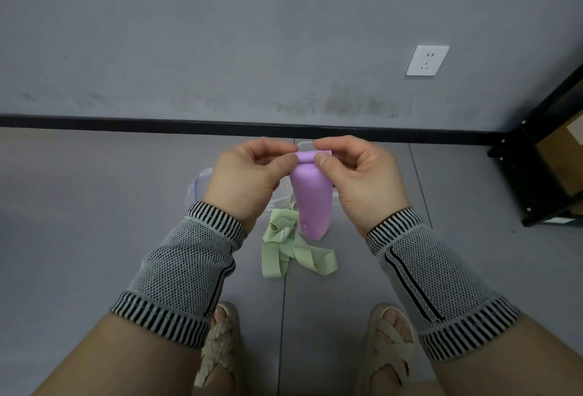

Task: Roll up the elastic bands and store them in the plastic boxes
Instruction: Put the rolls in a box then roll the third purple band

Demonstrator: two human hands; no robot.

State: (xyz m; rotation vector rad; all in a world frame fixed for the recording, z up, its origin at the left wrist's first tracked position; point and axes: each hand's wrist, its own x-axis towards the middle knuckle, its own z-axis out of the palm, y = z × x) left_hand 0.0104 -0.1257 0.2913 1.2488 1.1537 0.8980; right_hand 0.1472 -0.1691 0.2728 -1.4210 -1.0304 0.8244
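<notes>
A purple elastic band [312, 197] hangs between my hands, its top end curled into a small roll. My left hand [249, 174] pinches the left side of that roll with thumb and fingers. My right hand [359, 178] pinches the right side in the same way. A green elastic band [291, 252] lies loose and tangled on the grey floor below. Clear plastic boxes [202, 185] sit on the floor behind my hands, mostly hidden by them.
A grey wall with a black skirting strip [126, 122] stands ahead, with a white socket [427, 60] on it. A black metal shelf [542, 174] holding a cardboard box is at the right. My sandalled feet [220, 339] are at the bottom.
</notes>
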